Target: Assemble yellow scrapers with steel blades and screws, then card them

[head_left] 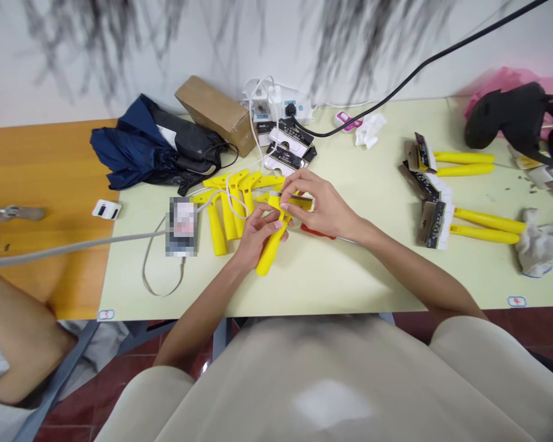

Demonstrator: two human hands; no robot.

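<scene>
A yellow scraper (270, 255) with a T-shaped head is in my left hand (254, 240), its handle pointing down toward the table's front edge. The fingers of my left hand wrap around it just below the head. At the head, my right hand (320, 202) pinches a thin metal blade (308, 199) that lies along the top. My fingers hide part of the blade, so I cannot tell how it is seated. Behind my left hand several more yellow scrapers (217, 230) lie side by side. A red-handled tool (317, 231) rests under my right wrist, its thin metal shaft partly covered.
A phone (181, 226) with cables lies left. Behind are a dark blue umbrella (133, 147), a cardboard box (219, 113), small black-and-white boxes (286, 158) and a power strip (286, 101). Boxed yellow scrapers (486, 227) lie right. Another person's arm (23, 337) is at left.
</scene>
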